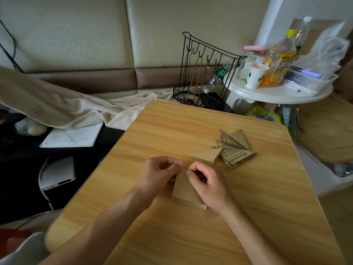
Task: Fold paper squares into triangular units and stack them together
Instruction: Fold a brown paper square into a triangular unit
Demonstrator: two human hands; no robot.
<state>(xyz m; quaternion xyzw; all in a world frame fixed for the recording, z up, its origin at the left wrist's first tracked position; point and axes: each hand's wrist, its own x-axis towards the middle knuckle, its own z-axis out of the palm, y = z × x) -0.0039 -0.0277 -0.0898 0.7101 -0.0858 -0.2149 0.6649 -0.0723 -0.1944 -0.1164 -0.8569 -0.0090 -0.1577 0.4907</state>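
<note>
A plain brown paper piece (184, 190) lies on the smooth wood-look counter (172, 131). It is folded into a tall shape, with its tip pointing away from the person. The left hand (159, 172) and right hand (205, 181) both pinch that tip. Near it lies a brown folded triangle (207, 155), touching a pile of newspaper-print triangles (234, 148). One reads "Il.Gravure".
</note>
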